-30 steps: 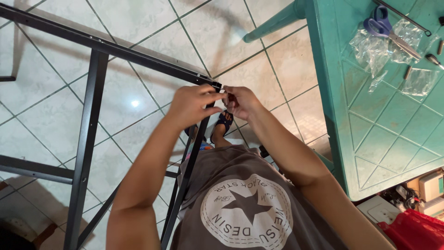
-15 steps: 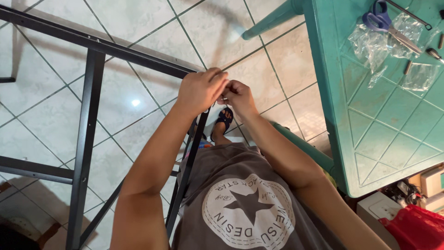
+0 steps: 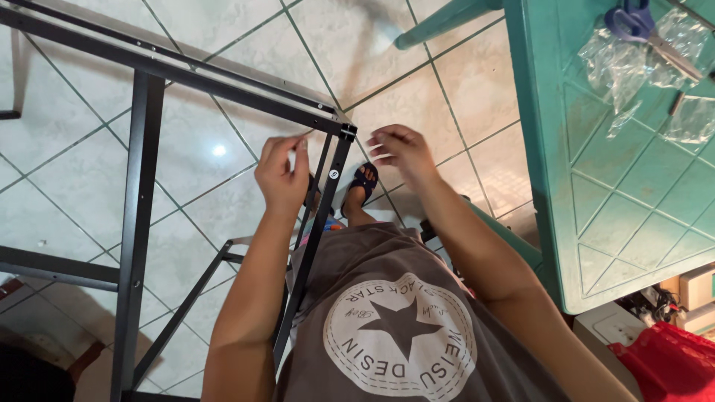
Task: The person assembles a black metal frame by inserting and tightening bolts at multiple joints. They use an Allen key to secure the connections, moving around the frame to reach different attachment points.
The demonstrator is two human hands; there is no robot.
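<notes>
A teal plastic table carrying blue-handled scissors and crumpled clear bags stands at the right over glossy pale floor tiles. The black metal tube frame has its bolted corner between the hands: left hand pinched loosely just beside it, right hand open, apart.

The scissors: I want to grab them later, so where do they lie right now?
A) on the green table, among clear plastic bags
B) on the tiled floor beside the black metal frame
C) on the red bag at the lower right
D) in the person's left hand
A: the blue-handled scissors lie on the green table among clear plastic bags, apart from both hands.
</notes>
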